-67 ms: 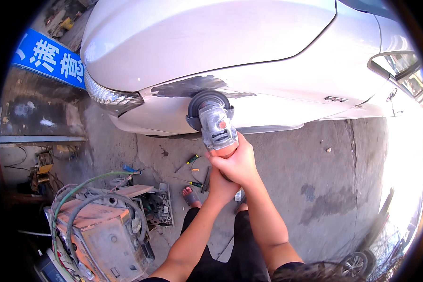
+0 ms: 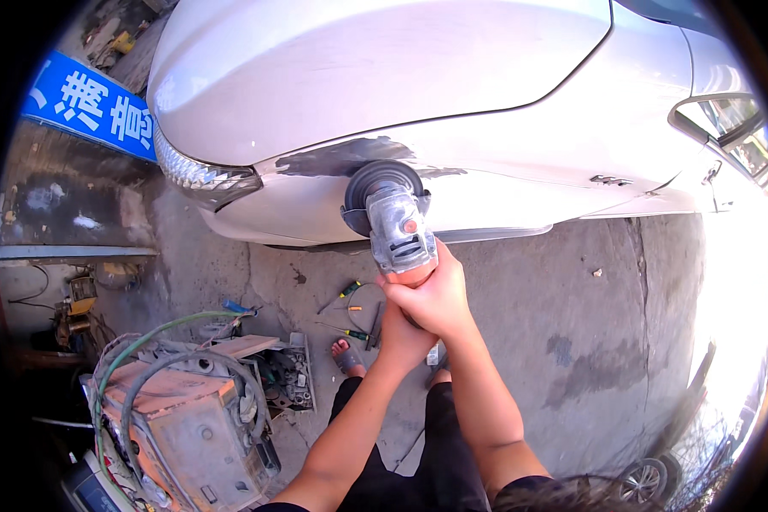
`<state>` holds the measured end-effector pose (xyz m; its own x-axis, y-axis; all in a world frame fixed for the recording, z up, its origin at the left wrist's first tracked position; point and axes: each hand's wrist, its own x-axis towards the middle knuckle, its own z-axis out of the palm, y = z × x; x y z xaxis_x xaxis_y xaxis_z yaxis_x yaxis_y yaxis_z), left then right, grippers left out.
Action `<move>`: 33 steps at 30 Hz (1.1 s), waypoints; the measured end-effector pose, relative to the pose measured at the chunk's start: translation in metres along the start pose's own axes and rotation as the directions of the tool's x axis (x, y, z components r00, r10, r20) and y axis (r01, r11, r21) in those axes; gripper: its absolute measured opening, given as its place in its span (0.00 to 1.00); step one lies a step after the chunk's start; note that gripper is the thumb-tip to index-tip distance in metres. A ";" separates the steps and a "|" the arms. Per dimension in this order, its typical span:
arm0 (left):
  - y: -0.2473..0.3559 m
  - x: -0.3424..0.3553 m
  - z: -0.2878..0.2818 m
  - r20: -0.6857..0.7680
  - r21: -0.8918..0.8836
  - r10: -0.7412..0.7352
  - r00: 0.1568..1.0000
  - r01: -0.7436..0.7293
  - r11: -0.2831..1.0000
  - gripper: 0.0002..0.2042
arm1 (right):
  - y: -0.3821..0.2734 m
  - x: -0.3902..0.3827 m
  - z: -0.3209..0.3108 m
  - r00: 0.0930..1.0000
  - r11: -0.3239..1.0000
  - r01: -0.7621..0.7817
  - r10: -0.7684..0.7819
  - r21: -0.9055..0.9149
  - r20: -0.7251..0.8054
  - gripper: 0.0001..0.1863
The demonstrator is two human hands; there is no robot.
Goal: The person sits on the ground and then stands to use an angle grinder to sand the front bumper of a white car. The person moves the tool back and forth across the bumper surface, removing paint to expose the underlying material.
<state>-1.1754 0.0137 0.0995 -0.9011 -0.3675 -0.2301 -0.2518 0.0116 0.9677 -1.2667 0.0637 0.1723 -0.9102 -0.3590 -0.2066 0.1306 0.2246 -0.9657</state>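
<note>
1. Head view, the hands: the right hand [image 2: 435, 294] is wrapped tight round the rear handle of a grey metal angle grinder with a black round disc guard [image 2: 391, 218], fingers fully curled. The left hand [image 2: 404, 333] sits just beneath and behind it, also curled shut against the same handle; most of its fingers are covered by the right hand, so its exact grip is hard to make out.

2. Head view, the tool: the grinder points up and away from the person, its disc end against the white car body panel [image 2: 503, 162], at the lower edge of a dark patch of bared surface [image 2: 350, 156]. The disc itself is hidden behind the guard, so contact cannot be confirmed. The handle's end is buried in the hands.

3. Head view, the car: only the front corner shows, with a clear headlamp [image 2: 200, 175] to the left; the upper body and the side mirror [image 2: 730, 128] are cut by the fisheye rim.

4. Head view, the ground: on the grey concrete floor [image 2: 606, 341] lie a few small screwdrivers with green and orange handles [image 2: 350, 290], near a sandalled foot [image 2: 346, 357]. The person's black trousers hide what lies below.

5. Head view, lower left: an orange boxy machine draped in grey and green hoses [image 2: 179, 410], partly cropped. A blue sign with white characters [image 2: 90, 107] lies at upper left, its end cut off.
</note>
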 end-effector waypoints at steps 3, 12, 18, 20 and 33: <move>0.001 0.004 -0.002 0.048 -0.004 -0.057 0.997 0.057 0.998 0.31 | 0.003 0.001 0.000 1.000 0.999 0.009 -0.008 0.043 -0.019 0.32; -0.001 -0.007 0.014 0.006 -0.025 -0.069 0.998 0.069 0.997 0.46 | 0.010 -0.006 -0.012 0.996 0.997 -0.026 0.032 0.070 -0.086 0.31; -0.010 -0.012 0.008 -0.047 -0.043 -0.048 0.998 0.046 0.998 0.50 | 0.008 -0.007 -0.003 0.999 0.997 0.020 -0.022 -0.080 -0.024 0.28; -0.008 0.000 0.006 -0.055 -0.011 0.039 0.998 -0.040 0.999 0.50 | 0.001 0.001 0.000 0.994 0.996 0.083 -0.085 -0.044 -0.063 0.28; -0.016 -0.002 0.015 0.053 -0.138 -0.080 0.995 0.087 0.987 0.44 | 0.016 -0.003 -0.013 0.998 1.000 -0.001 0.002 0.004 -0.064 0.31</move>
<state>-1.1749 0.0283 0.0829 -0.8956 -0.3172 -0.3118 -0.2779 -0.1483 0.9491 -1.2667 0.0806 0.1595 -0.9333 -0.2999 -0.1977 0.1335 0.2213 -0.9660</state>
